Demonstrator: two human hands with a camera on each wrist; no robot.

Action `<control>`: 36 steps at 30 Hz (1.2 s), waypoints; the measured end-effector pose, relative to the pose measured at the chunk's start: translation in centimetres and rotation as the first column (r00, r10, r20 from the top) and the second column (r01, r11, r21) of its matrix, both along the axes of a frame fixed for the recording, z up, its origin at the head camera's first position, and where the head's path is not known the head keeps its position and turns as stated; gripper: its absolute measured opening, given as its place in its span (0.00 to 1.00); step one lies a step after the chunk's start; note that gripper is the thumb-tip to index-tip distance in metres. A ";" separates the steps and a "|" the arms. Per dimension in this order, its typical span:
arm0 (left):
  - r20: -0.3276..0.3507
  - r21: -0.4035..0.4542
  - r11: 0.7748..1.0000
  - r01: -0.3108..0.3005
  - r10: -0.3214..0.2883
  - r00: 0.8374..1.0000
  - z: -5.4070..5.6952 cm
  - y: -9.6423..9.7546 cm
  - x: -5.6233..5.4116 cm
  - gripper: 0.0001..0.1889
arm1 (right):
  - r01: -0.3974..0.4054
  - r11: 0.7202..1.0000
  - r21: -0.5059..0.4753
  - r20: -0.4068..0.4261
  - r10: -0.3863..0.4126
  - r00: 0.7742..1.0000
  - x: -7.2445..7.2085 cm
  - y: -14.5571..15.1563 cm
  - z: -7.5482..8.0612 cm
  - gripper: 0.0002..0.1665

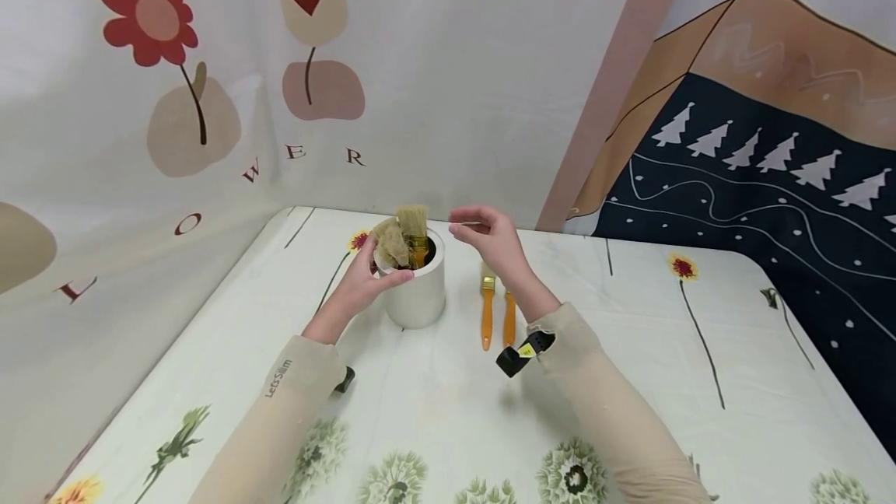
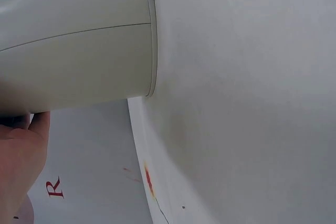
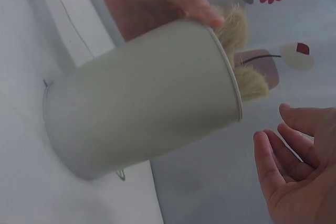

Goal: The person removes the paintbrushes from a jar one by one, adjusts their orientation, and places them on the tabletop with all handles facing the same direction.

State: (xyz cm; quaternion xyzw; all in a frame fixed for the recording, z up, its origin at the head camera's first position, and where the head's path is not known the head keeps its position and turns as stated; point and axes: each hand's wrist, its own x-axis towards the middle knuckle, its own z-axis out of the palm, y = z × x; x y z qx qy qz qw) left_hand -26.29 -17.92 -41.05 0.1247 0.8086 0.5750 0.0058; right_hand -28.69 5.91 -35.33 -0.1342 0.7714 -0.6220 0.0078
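On the table [image 1: 434,411], a white pot [image 1: 414,300] is standing upright, long axis running vertically, mouth facing up. The left hand [image 1: 361,286] is grasping the pot near its rim, thumb lying along the near side. Inside, an upright brush [image 1: 412,222] is pointing its bristles up, long axis near vertical; another bunch of bristles [image 1: 390,243] is leaning left beside it. The right hand [image 1: 493,241] is hovering just right of the pot, released, fingers loosely curving and thumb standing apart from them. Right of the pot, a loose brush [image 1: 487,306] is lying flat, bristles pointing away from the person, orange handle toward them. A second loose brush [image 1: 510,319] is lying alongside, roughly parallel, the right arm [image 1: 602,379] partly covering it.
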 end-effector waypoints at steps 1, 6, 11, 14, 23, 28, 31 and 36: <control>-0.002 0.003 1.000 0.002 -0.002 1.000 0.0 0.0 0.0 0.48 | -0.006 1.000 -0.002 -0.004 0.006 1.000 0.1 -0.2 0.1 0.19; -0.005 -0.002 1.000 0.007 -0.007 1.000 0.0 0.0 0.0 0.48 | -0.027 0.999 0.026 -0.029 0.027 0.999 0.1 -1.4 0.3 0.20; -0.014 -0.013 1.000 0.008 -0.008 1.000 0.0 -0.1 0.0 0.49 | -0.062 0.997 0.042 -0.027 0.063 0.998 0.2 -2.6 0.3 0.24; -0.015 -0.010 1.000 0.010 -0.010 1.000 -0.2 0.0 0.0 0.51 | -0.064 0.995 0.070 -0.032 0.067 0.997 0.2 -3.5 0.3 0.25; -0.001 -0.020 1.000 0.014 -0.014 1.000 0.2 -0.1 0.2 0.50 | -0.013 0.970 0.241 -0.131 0.046 0.990 0.2 -4.9 0.1 0.20; 0.017 -0.028 1.000 0.003 -0.003 1.000 0.4 -0.1 0.3 0.50 | 0.023 0.943 0.333 -0.181 0.039 0.983 0.3 -5.2 0.2 0.18; 0.022 -0.029 1.000 0.000 0.001 1.000 0.3 -0.1 0.2 0.50 | 0.047 0.930 0.364 -0.206 0.031 0.978 0.3 -5.3 0.1 0.18; 0.010 -0.011 1.000 0.013 -0.013 1.000 0.1 -0.1 0.1 0.49 | 0.077 0.926 0.368 -0.222 0.007 0.975 0.4 -5.2 -0.2 0.15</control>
